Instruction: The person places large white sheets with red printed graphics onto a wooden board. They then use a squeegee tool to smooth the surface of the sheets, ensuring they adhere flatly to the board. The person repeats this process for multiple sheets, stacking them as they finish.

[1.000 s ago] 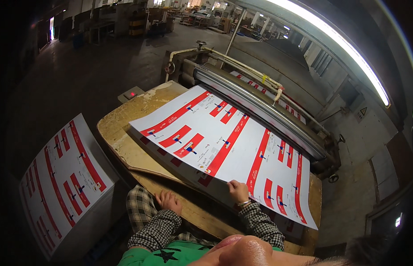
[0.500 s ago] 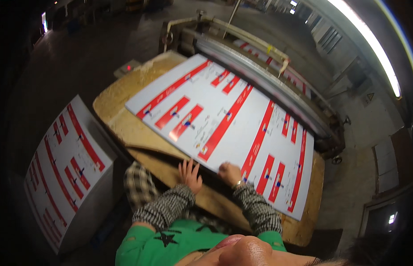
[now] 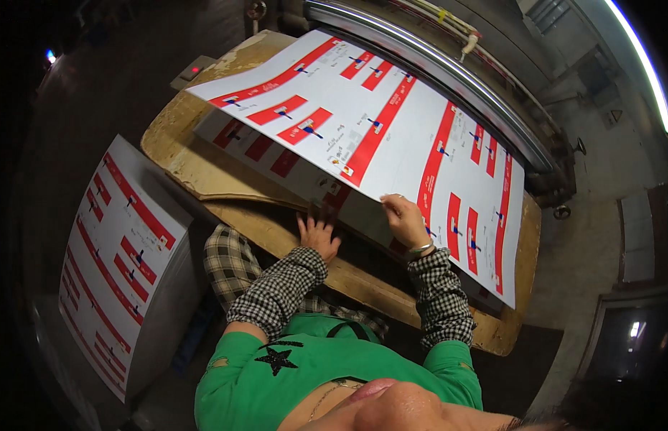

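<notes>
A large white printed sheet (image 3: pixel 334 144) with red bands slopes up from the roller machine. My right hand (image 3: pixel 405 221) pinches its near edge between thumb and fingers, holding that edge raised. Beneath it, a second sheet with the same red print (image 3: pixel 240 140) lies on the wooden table (image 3: pixel 169 133), partly covered and in shadow. My left hand (image 3: pixel 318 235) rests with spread fingers at the table's near side, below the lifted edge. Its fingertips reach toward the lower sheet; whether they touch it I cannot tell.
The roller machine (image 3: pixel 449 72) spans the table's far side. On the left stands a tall stack of similar printed sheets (image 3: pixel 122 266). A small box with a red light (image 3: pixel 196 70) sits by the table's far left corner. A handwheel (image 3: pixel 561 212) projects at the right.
My right hand has raised the top sheet's near edge off the table, exposing the sheet beneath. The left hand stays near the table's front edge, fingers spread. The view has shifted.
</notes>
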Motion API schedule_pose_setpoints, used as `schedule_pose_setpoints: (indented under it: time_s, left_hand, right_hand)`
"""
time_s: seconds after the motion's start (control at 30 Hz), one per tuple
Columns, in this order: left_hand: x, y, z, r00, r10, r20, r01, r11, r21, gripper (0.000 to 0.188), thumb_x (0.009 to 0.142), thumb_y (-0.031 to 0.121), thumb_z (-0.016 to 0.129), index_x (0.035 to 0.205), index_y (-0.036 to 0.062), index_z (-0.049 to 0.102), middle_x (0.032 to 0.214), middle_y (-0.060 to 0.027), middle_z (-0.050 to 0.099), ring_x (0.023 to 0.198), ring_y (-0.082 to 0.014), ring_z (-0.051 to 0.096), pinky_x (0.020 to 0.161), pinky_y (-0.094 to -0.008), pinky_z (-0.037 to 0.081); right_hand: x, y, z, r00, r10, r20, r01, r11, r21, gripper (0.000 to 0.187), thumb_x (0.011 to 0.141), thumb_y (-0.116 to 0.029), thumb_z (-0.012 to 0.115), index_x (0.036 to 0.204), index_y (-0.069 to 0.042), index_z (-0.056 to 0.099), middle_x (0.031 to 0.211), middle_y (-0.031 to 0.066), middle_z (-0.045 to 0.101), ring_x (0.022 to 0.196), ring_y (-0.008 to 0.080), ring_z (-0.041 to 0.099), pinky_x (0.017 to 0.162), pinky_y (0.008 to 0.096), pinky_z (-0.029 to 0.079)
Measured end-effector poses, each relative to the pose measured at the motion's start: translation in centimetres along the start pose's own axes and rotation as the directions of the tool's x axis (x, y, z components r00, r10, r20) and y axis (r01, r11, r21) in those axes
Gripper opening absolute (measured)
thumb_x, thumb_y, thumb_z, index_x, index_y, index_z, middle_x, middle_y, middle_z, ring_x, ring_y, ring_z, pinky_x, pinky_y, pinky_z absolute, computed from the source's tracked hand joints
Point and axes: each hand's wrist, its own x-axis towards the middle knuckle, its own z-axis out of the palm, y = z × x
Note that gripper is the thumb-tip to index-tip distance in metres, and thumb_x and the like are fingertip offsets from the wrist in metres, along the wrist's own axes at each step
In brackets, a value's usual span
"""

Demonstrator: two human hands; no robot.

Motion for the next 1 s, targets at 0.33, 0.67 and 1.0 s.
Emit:
schedule_pose_setpoints:
  time_s: [0.33, 0.67, 1.0]
  left_hand:
    - [0.4, 0.2, 0.9, 0.995, 0.0, -0.097, -0.005, 0.999, -0.046, 0.052, 0.079, 0.026, 0.06, 0.125, 0.0054, 0.05, 0.139, -0.0186, 0.034, 0.135, -0.0431, 0.016, 0.109, -0.062, 0.001]
    - [2.3, -3.1, -2.7, 0.722, -0.606, -0.335, 0.059, 0.536, -0.842, 0.043, 0.082, 0.015, 0.061, 0.119, -0.006, 0.052, 0.13, -0.0259, 0.045, 0.116, -0.0342, 0.048, 0.098, -0.0375, 0.039]
    - [9.6, -9.6, -9.6, 0.508, -0.684, 0.524, 0.19, -0.505, -0.842, 0.089, 0.081, 0.03, 0.063, 0.14, -0.01, 0.009, 0.136, -0.023, 0.033, 0.128, -0.0318, 0.034, 0.107, -0.0397, 0.023]
  right_hand:
    - [-3.1, 5.3, 4.9, 0.981, 0.081, 0.174, -0.066, 0.994, -0.09, 0.018, 0.083, -0.015, 0.056, 0.095, -0.003, 0.061, 0.092, 0.0178, 0.062, 0.086, 0.0367, 0.06, 0.075, 0.0416, 0.047]
    - [2.2, 11.6, 6.3, 0.955, 0.28, -0.097, -0.29, 0.949, -0.12, 0.029, 0.078, -0.022, 0.063, 0.096, 0.001, 0.066, 0.113, 0.0207, 0.06, 0.111, 0.0365, 0.053, 0.095, 0.0404, 0.042]
    - [-2.3, 8.4, 6.9, 0.978, 0.157, 0.135, -0.146, 0.985, -0.088, 0.038, 0.075, -0.02, 0.066, 0.108, -0.001, 0.061, 0.132, 0.0237, 0.046, 0.126, 0.0406, 0.038, 0.106, 0.0448, 0.029]
